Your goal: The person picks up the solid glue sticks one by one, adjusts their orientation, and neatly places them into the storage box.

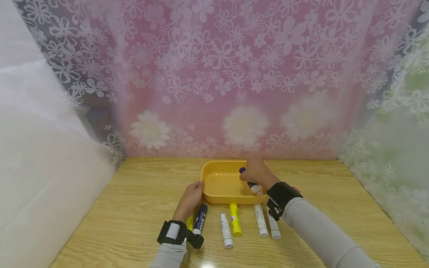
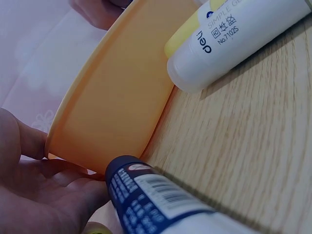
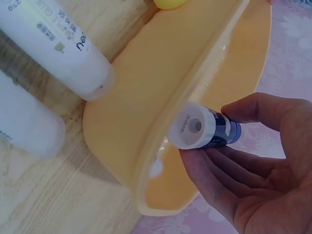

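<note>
A yellow plastic tray (image 1: 214, 200) stands on the table. My left hand (image 1: 191, 197) grips its left end, thumb at the rim and fingers along the outside wall (image 2: 105, 102). Over the tray's right half, my right hand (image 1: 259, 173) pinches a dark blue glue stick (image 3: 222, 127) between thumb and fingers, its white base facing the right wrist camera. Below that glue stick, part of a white one (image 1: 259, 191) shows inside the tray. Beside my left hand lies another dark blue glue stick (image 1: 200, 219), with a yellow one (image 1: 190, 222) partly hidden by the wrist.
In front of the tray lie a yellow glue stick (image 1: 235, 219) and white glue sticks, one to the left (image 1: 226, 230) and two to the right, the nearer one (image 1: 261, 220) beside its neighbour (image 1: 273, 226). A flowered curtain (image 1: 234, 74) hangs behind the table.
</note>
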{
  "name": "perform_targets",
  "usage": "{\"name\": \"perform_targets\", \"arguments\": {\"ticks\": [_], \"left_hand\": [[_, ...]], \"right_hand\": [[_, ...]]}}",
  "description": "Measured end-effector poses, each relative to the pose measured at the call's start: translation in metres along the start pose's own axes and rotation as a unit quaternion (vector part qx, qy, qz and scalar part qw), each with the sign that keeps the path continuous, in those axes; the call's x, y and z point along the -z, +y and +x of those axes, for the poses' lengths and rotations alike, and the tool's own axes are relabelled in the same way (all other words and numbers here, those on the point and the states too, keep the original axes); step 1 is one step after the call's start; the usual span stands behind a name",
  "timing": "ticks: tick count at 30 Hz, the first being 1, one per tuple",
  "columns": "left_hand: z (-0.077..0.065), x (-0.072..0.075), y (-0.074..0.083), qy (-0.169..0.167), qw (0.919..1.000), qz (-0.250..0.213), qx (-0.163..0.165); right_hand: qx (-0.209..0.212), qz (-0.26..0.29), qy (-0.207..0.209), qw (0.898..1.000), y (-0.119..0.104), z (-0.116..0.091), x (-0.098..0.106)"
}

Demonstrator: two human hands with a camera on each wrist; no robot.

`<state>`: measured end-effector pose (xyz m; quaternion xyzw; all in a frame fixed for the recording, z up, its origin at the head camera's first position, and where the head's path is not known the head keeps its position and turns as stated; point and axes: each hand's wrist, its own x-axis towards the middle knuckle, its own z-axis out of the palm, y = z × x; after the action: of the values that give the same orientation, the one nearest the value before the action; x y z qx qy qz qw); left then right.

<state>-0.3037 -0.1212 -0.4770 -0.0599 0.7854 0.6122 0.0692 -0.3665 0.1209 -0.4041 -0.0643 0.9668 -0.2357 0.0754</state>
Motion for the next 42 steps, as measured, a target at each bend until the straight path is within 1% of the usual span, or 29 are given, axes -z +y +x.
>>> {"name": "perform_targets", "arguments": {"ticks": [6,12,17,26,33,39,42], "left_hand": [[0.000,0.000,0.001,0.003,1.0000,0.005,-0.003],[0.000,-0.001,0.001,0.000,1.0000,-0.005,0.002],[0.001,-0.001,0.001,0.001,1.0000,0.002,0.006],[0.000,0.000,0.001,-0.001,1.0000,-0.003,-0.001],[0.001,0.000,0.000,-0.003,1.0000,-0.006,-0.004],[0.001,0.000,0.001,-0.002,1.0000,-0.007,-0.006],[0.000,0.000,0.001,-0.002,0.9999,-0.011,-0.006]], "right_hand": [[-0.009,-0.013,0.004,1.000,0.001,0.002,-0.004],[0.006,-0.010,-0.001,1.000,0.004,0.003,-0.008],[0.001,-0.014,-0.007,1.000,0.005,0.002,-0.011],[0.005,-0.040,0.023,0.999,0.004,-0.002,-0.018],[0.005,-0.043,0.022,0.999,0.003,-0.001,-0.020],[-0.004,-0.057,0.020,0.998,0.003,0.001,-0.021],[-0.006,-0.056,0.019,0.998,0.003,0.001,-0.022]]}}
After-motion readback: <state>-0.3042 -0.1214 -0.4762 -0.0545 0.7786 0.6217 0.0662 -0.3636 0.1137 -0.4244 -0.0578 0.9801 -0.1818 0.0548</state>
